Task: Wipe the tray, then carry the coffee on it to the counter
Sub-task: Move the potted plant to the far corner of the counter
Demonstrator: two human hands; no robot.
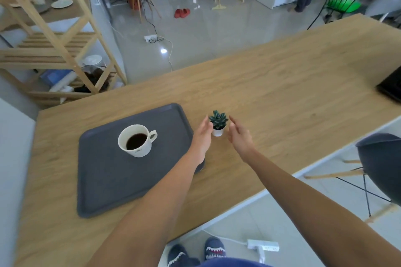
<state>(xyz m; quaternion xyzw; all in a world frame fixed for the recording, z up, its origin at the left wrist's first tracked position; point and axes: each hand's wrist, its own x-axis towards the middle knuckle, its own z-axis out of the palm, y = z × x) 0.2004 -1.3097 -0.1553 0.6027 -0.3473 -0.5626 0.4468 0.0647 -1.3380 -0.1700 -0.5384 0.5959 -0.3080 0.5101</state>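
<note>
A dark grey tray (108,180) lies on the wooden table (282,84) at the left. On it stands a white cup of black coffee (136,140), handle pointing right. Just right of the tray sits a small green succulent in a white pot (218,124). My left hand (202,136) is open to the left of the pot, fingertips close to it, its wrist over the tray's right edge. My right hand (238,136) is open on the pot's right side, a small gap away. No cloth is in view.
A wooden shelf rack (56,50) stands beyond the table's left end. A dark object (390,86) rests at the table's right edge. A grey chair (382,165) sits at the right. A power strip (263,245) lies on the floor by my feet.
</note>
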